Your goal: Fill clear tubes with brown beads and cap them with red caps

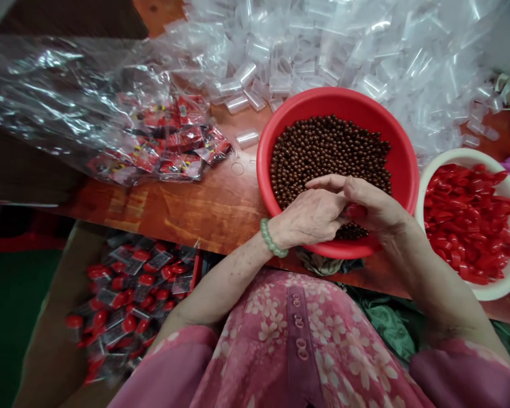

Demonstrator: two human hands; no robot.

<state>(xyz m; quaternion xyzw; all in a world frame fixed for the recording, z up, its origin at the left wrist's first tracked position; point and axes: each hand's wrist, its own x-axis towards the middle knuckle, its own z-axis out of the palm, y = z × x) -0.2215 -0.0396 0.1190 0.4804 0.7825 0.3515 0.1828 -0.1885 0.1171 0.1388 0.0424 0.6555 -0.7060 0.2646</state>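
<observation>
My left hand (pixel 312 215), with a green bead bracelet (pixel 272 238) at its wrist, meets my right hand (pixel 376 204) over the near side of a red plastic basin (pixel 266 161). Small shiny brown balls (pixel 329 150) fill much of the basin. A red plastic cap (pixel 356 212) shows between the hands, against the fingers of my right hand. My left fingers are bent in toward it; their tips and whatever they grip are hidden. To the right stands a white bowl (pixel 487 292) of glossy red plastic pieces (pixel 467 224).
Clear plastic tubes (pixel 323 51) lie heaped behind the basin. Red printed packets (pixel 182 150) in clear plastic wrap lie on the wooden table (pixel 204 212) at left. Below the table's edge, a cardboard box (pixel 46 323) holds several red-capped containers (pixel 127 300).
</observation>
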